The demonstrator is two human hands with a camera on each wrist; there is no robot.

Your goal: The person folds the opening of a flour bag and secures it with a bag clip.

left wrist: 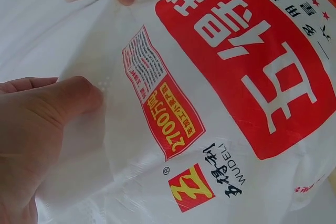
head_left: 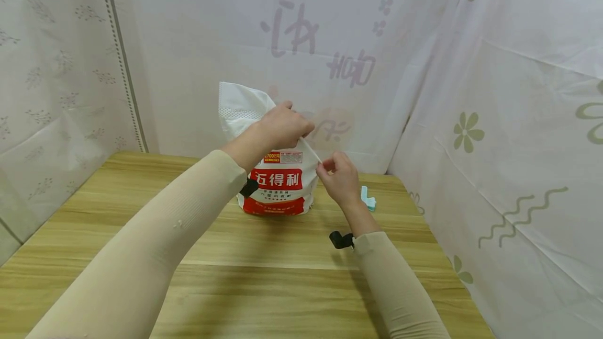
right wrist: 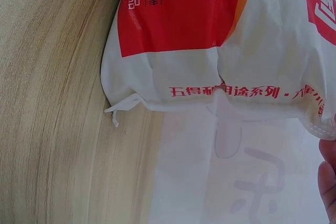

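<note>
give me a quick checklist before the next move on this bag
1. Bag upright on the table: ok.
2. Left hand grips the bag's top: ok.
3. Right hand pinches the top edge beside the left hand: ok.
4. Bag's bottom seam intact, seen in the right wrist view: ok.
5. Top already open or still sealed: cannot tell, the hands hide it.
6. Blue clip lies apart, behind the right hand: ok.
</note>
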